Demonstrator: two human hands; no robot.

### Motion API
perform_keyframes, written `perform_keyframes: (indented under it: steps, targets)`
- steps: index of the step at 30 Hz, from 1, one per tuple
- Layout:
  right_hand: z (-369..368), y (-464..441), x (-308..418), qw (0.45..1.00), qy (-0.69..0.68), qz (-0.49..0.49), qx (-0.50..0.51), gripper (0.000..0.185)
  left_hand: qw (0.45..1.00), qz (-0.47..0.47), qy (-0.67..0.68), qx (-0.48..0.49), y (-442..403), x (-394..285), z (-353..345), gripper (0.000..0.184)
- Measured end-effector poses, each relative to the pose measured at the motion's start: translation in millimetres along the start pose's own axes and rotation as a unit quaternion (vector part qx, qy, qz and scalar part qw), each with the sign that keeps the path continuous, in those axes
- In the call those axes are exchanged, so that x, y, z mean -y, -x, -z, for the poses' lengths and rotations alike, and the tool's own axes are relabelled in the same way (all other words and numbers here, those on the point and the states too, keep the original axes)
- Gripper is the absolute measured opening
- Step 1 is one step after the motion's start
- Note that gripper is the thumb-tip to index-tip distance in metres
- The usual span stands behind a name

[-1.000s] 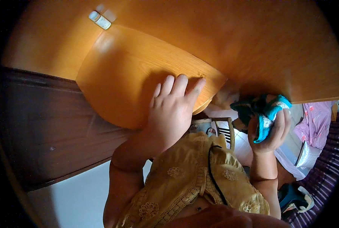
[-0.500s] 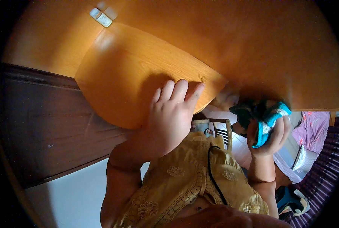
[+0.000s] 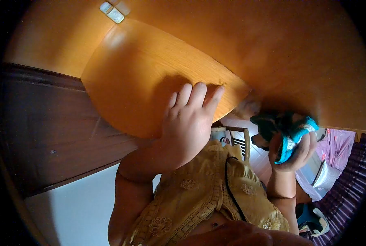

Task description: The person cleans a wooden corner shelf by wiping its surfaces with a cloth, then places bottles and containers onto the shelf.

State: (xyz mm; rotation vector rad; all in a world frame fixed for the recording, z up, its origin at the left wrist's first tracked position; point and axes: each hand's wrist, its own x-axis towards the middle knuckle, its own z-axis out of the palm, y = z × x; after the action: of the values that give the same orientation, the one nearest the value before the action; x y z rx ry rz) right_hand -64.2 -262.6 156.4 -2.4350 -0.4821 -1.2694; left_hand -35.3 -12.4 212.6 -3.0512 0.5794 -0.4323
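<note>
My left hand (image 3: pixel 188 125) is over the rounded wooden shelf (image 3: pixel 129 74), fingers spread and pointing away from me, with nothing seen in it. Its fingertips are at the shelf surface near the right end, casting a shadow. My right hand (image 3: pixel 295 149) is wrapped round a crumpled teal, white and dark cloth (image 3: pixel 288 143), beside the lower edge of the upright wooden panel (image 3: pixel 273 49). Part of the cloth hangs out to the left of the fingers. A small white bottle (image 3: pixel 112 12) stands at the far corner of the shelf.
A dark wooden door (image 3: pixel 47 135) is at the left, above a pale surface (image 3: pixel 88 201). Beyond my right hand are pink fabric (image 3: pixel 336 145), a silvery package (image 3: pixel 327 175) and a purple striped curtain (image 3: pixel 351 184). A chair (image 3: pixel 246 143) stands below the shelf.
The view has shifted slightly, so the bottle appears nearer the top edge. My left hand remains over the shelf with fingers spread; my right hand still holds the cloth, slightly lower in view.
</note>
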Motion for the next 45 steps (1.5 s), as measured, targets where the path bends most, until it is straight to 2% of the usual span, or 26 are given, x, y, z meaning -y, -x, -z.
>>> perform_keyframes:
  steps: [8,10,13,19,22,35,37,41,43,45]
  targets:
    - [-8.0,-3.7,-4.5,1.000,0.001,0.016,0.003,0.050,1.000,0.006,-0.011,-0.004,-7.8,-0.1,-10.3,0.043]
    - [-5.7,-2.1,-5.0,0.999,0.001,0.011,0.041,0.059,1.000,0.002,-0.006,-0.006,-1.1,-0.8,-12.1,0.045]
    - [-12.2,-2.2,-2.2,1.000,-0.021,0.012,0.018,0.052,1.000,-0.002,-0.014,-0.010,-1.2,3.4,-18.0,0.045]
    - [-12.9,0.1,-7.0,0.999,-0.019,0.023,0.024,0.054,0.999,0.028,0.030,-0.032,-4.1,-3.6,-19.9,0.043]
    - [-13.9,-1.9,-5.6,0.999,-0.024,0.018,0.021,0.054,1.000,0.017,-0.011,-0.010,-7.6,-0.7,-19.2,0.045]
    - [-9.4,-3.5,-10.0,0.999,-0.021,0.021,0.043,0.053,1.000,0.014,-0.003,0.016,-8.5,0.7,-14.1,0.046]
    - [-6.2,-1.8,-11.7,0.996,-0.020,0.006,0.085,0.066,1.000,0.009,0.001,0.018,-12.7,2.9,-14.1,0.046]
    - [-12.0,-2.4,-1.5,0.997,-0.010,-0.004,0.076,0.067,1.000,0.014,0.006,0.004,-7.4,8.3,-24.3,0.048]
    - [-9.7,-8.9,1.6,0.996,-0.037,-0.024,0.083,0.062,0.994,0.000,0.103,-0.040,0.9,4.3,-26.0,0.042]
    - [6.3,-22.4,6.0,0.979,-0.093,-0.087,0.156,0.051,0.991,-0.003,0.110,-0.070,18.5,-11.2,-22.5,0.035]
